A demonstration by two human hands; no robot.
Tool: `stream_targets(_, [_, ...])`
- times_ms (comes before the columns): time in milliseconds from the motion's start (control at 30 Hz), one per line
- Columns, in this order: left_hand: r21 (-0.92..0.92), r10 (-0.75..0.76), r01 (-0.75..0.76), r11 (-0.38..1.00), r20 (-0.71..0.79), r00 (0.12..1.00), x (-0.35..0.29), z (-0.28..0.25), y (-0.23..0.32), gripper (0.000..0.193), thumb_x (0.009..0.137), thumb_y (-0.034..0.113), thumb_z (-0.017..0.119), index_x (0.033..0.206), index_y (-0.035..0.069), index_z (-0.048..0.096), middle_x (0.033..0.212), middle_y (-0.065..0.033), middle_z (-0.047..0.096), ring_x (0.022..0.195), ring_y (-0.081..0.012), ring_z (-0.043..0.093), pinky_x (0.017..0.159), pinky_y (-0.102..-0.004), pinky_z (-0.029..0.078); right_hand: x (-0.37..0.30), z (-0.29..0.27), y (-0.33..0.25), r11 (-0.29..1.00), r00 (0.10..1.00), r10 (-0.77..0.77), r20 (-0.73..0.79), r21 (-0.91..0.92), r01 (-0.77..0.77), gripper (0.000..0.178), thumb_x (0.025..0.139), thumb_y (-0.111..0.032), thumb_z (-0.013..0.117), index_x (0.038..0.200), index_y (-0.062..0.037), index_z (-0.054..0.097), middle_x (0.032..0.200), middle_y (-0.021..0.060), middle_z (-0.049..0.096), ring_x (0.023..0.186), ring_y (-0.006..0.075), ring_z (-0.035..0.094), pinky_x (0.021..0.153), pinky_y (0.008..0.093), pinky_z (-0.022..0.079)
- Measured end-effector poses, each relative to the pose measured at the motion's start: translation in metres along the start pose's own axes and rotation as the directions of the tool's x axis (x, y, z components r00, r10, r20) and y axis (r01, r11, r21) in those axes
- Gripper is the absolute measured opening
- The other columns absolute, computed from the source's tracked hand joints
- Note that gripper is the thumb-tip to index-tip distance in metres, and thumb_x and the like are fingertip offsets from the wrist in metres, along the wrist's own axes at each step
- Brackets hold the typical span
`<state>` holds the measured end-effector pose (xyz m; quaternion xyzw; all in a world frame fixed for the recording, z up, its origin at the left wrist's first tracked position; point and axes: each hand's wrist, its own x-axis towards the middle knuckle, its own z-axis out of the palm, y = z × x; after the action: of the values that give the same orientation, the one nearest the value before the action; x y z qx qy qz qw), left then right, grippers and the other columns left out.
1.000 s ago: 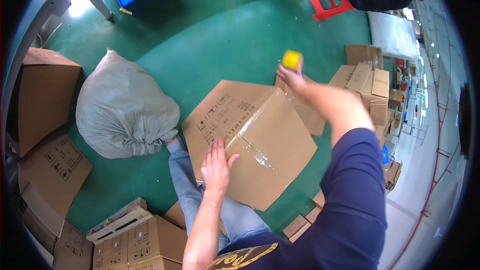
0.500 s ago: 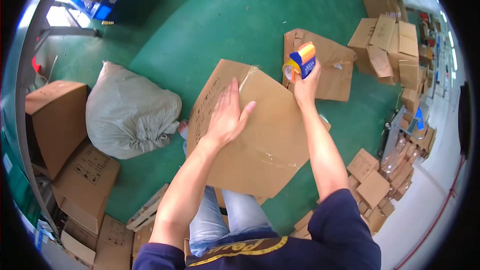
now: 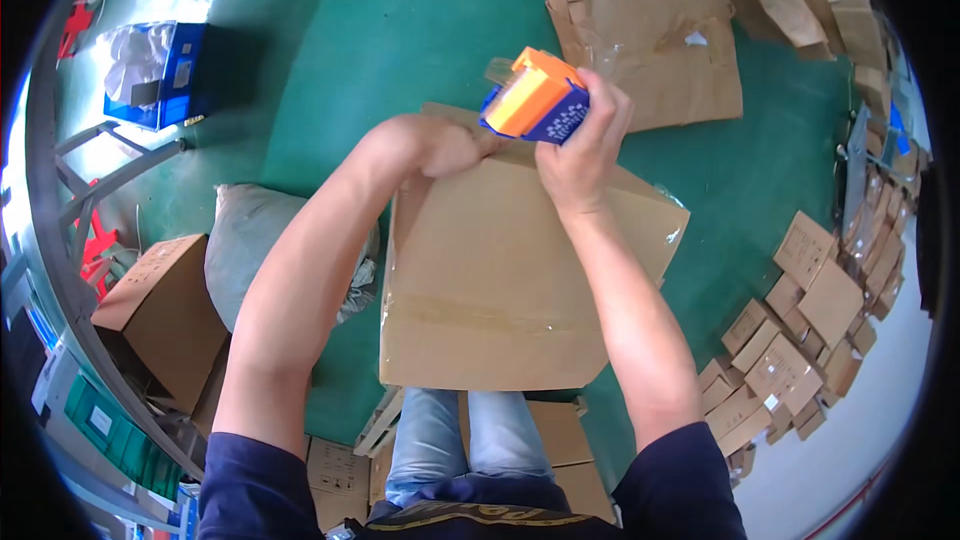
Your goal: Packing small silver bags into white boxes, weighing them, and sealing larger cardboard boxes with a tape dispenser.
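Note:
A closed cardboard box stands before me, strips of clear tape showing on its top and right corner. My right hand grips an orange and blue tape dispenser over the box's far edge. Close to the dispenser's left end, my left hand is bent down at that far edge with its fingers curled. Its fingertips are partly hidden, so what they pinch, if anything, cannot be made out.
Beyond the box, a flattened brown carton lies on the green floor. A grey-white sack and an open carton are at left, with a blue crate farther off. Stacked small boxes line the right side.
My left hand has gone from lying flat on the box top to curling at its far edge. The dispenser has come left, beside it. The box sits turned, and my view has shifted.

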<state>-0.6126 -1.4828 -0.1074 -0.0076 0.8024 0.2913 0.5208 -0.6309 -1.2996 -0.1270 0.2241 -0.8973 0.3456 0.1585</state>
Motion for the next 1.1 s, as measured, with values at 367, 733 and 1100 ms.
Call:
stream_targets(367, [-0.417,-0.039,-0.433,0.799,-0.755,0.654,-0.056,0.132,-0.040,0.072,0.102,0.038,0.047,0.154,-0.001,0.016,0.153,-0.0246,0.033,0.133,-0.0360,0.047,0.106,-0.0390,0.040,0.003,-0.003,0.012,0.972,1.000,0.007,-0.025,-0.234,-0.012,0.057,0.071,0.007,0.062,0.125,-0.0072,0.050,0.106,0.0168,0.053,0.103,0.0397,0.049,0.089,0.0507,0.039])
stream_targets(733, [-0.851,-0.338,-0.384,0.358,-0.501,0.796,-0.172,0.388,-0.089,0.076,0.096,0.031,0.057,0.155,0.003,0.017,0.160,-0.0193,0.024,0.148,-0.0281,0.025,0.119,-0.0351,0.021,-0.029,0.011,-0.022,0.934,0.994,0.020,0.105,-0.357,0.019,0.062,0.080,-0.020,0.078,0.131,-0.0087,0.044,0.115,0.0182,0.051,0.111,0.0408,0.048,0.096,0.0514,0.035])
stream_targets(1100, [-0.290,-0.713,-0.716,-0.635,-0.138,0.688,-0.117,0.466,-0.043,0.064,0.104,0.051,0.024,0.155,0.013,0.026,0.154,-0.0131,0.035,0.139,-0.0287,0.039,0.114,-0.0427,0.033,-0.027,0.002,-0.013,0.970,0.996,0.080,0.023,-0.234,-0.073,0.066,0.076,-0.020,0.080,0.128,-0.0041,0.044,0.115,0.0241,0.053,0.112,0.0436,0.048,0.096,0.0498,0.039])
